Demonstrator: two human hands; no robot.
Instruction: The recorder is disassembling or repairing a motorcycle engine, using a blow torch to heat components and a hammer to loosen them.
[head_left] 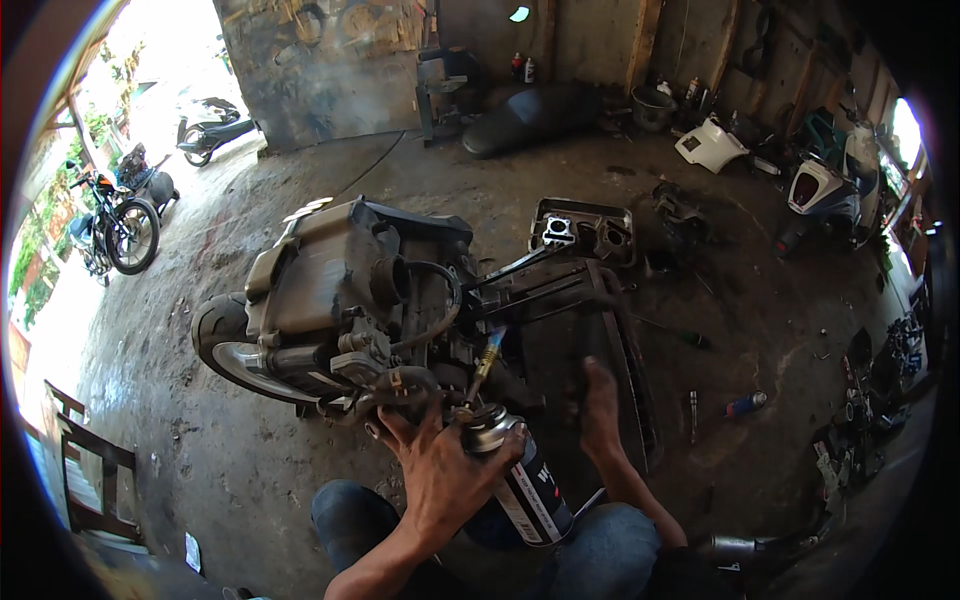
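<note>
My left hand [440, 475] is wrapped around the top of a dark spray can [525, 490] with a white label. The can's thin yellow and blue nozzle tube [487, 355] points up into a scooter engine [340, 290] lying on the concrete floor, with its rear wheel [225, 345] at the left. My left fingers also touch a black hose [400, 385] under the carburettor. My greasy right hand [600, 395] rests on the dark frame [600, 300] to the right of the engine; its fingers are lost in shadow. My knees in blue jeans [600, 550] are below.
A metal tray [585, 230] with engine parts lies behind the frame. A screwdriver [685, 338] and a small blue bottle [745, 403] lie on the floor at right. Motorcycles [115, 225] stand at left, a scooter [830, 190] at right, a wooden chair [90, 470] at lower left.
</note>
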